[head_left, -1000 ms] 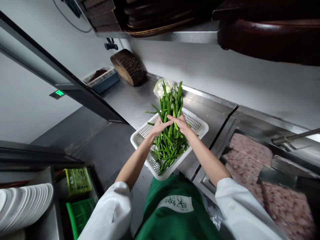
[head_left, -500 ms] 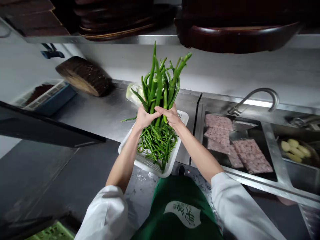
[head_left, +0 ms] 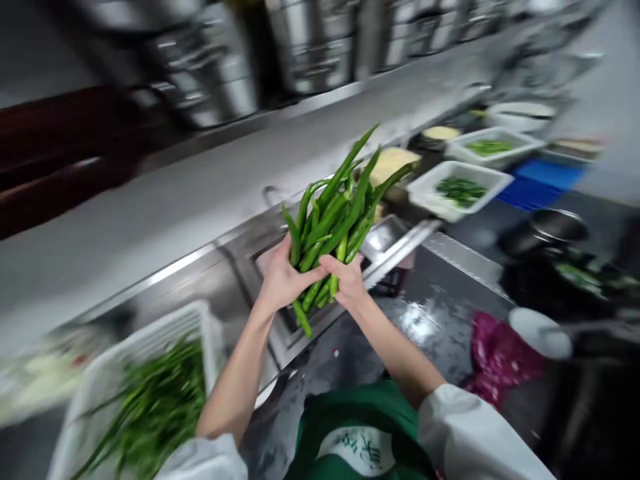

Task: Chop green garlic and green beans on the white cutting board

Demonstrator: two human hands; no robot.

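Observation:
Both hands clasp one bunch of long green peppers (head_left: 335, 210), held in the air over the steel sink (head_left: 250, 267). My left hand (head_left: 280, 280) wraps the bunch from the left; my right hand (head_left: 347, 280) closes on it from the right. The peppers point up and to the right. At the lower left, blurred, stands the white slotted basket (head_left: 150, 333) with more green peppers (head_left: 155, 407) in it.
The view is smeared by motion. A steel shelf with metal pots (head_left: 300, 47) runs above. To the right are white trays of greens (head_left: 457, 190), a blue board (head_left: 540, 183), a dark pan (head_left: 545, 230), a white bowl (head_left: 540, 330) and a magenta cloth (head_left: 495, 357).
The bunch has left the basket and swung right, over the sink. The view has turned right, so the basket now lies at the lower left.

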